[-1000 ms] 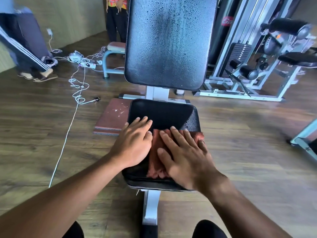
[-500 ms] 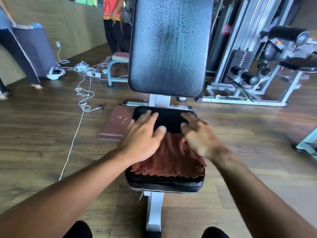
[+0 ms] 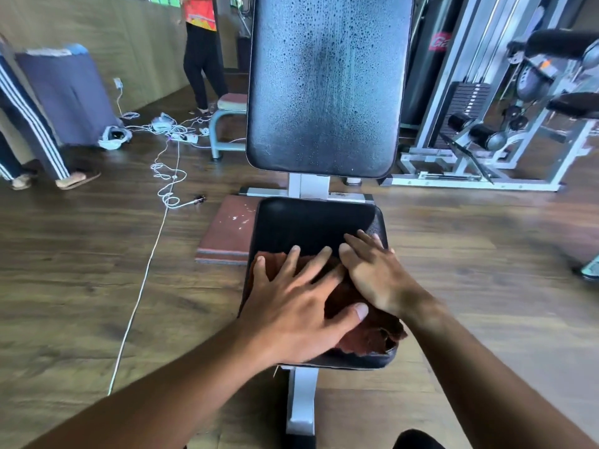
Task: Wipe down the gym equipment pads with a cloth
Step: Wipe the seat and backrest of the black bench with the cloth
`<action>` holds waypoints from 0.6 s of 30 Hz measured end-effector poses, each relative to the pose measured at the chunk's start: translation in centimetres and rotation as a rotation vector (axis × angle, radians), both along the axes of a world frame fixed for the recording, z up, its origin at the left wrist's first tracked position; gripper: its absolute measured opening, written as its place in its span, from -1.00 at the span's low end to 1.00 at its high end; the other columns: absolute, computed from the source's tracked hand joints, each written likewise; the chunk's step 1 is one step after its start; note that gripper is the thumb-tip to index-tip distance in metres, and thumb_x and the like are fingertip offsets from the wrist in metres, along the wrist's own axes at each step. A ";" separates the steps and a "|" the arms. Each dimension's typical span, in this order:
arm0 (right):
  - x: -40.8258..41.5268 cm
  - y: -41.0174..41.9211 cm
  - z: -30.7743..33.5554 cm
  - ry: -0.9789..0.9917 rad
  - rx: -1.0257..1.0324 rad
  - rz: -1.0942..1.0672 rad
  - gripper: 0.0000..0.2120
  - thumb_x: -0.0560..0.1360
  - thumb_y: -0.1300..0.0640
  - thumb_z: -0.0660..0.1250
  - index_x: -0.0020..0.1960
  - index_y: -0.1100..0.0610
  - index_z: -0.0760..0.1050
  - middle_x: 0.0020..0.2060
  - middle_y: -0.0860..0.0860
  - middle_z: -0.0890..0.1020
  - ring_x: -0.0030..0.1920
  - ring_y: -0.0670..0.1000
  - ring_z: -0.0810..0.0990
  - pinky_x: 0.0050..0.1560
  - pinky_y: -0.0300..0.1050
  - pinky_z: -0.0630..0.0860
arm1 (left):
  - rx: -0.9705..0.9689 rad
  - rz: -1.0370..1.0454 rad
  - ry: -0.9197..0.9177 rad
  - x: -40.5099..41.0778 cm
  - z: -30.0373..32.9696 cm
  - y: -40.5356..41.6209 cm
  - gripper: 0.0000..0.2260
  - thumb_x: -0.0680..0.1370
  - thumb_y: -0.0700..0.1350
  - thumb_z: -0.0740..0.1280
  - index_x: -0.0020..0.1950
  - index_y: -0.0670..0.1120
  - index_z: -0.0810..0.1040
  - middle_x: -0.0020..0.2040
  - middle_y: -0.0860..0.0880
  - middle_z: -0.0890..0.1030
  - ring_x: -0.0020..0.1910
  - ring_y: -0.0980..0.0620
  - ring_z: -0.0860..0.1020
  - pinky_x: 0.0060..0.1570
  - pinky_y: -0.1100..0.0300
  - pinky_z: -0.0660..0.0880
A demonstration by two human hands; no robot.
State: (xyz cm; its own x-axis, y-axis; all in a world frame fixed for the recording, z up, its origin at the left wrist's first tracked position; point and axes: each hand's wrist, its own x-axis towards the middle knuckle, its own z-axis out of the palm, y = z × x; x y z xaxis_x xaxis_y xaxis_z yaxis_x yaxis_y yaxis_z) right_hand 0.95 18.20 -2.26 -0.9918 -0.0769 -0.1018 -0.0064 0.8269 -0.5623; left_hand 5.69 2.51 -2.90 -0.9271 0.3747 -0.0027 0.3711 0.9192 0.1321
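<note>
I have both hands flat on the rust-brown cloth (image 3: 363,328), which lies spread on the nearer half of the black seat pad (image 3: 311,222) in the lower centre of the frame. My left hand (image 3: 291,312) has its fingers splayed and straight, the thumb reaching right across the cloth; my right hand (image 3: 372,273) presses beside it, fingers straight, the tips just past the cloth's far edge onto bare vinyl. Neither hand pinches or curls round the fabric; they only bear down on it. I judge the step in hand to be the wipe of the seat, about midway, since the far part of the pad lies uncovered beyond my fingers. The upright back pad (image 3: 327,85), filling the upper centre, is beaded with droplets and looks unwiped, so most of the job remains. The next move, as I read it, calls for pushing the cloth up-frame to the seat's far edge under even pressure, keeping its ragged right corner from slipping over the rim.
</note>
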 end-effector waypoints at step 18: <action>-0.6 0.4 -2.7 0.188 0.296 0.116 -0.13 0.41 -0.28 -0.45 0.60 -0.01 0.10 0.62 0.02 0.03 0.61 0.05 -0.13 0.55 0.07 -0.14 | 0.097 0.134 -0.038 -3.6 -0.6 -3.0 -0.31 0.40 0.52 -0.15 0.51 0.39 -0.14 0.58 0.23 -0.20 0.57 0.03 -0.19 0.51 -0.13 -0.03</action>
State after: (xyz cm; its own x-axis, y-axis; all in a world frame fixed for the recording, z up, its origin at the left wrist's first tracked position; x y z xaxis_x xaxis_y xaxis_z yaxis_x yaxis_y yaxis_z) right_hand 0.32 18.64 -4.92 -0.9818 -0.1843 0.0467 -0.1900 0.9413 -0.2790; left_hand 2.11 -0.47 -3.48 -0.9686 0.2483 -0.0086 0.2395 0.9422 0.2342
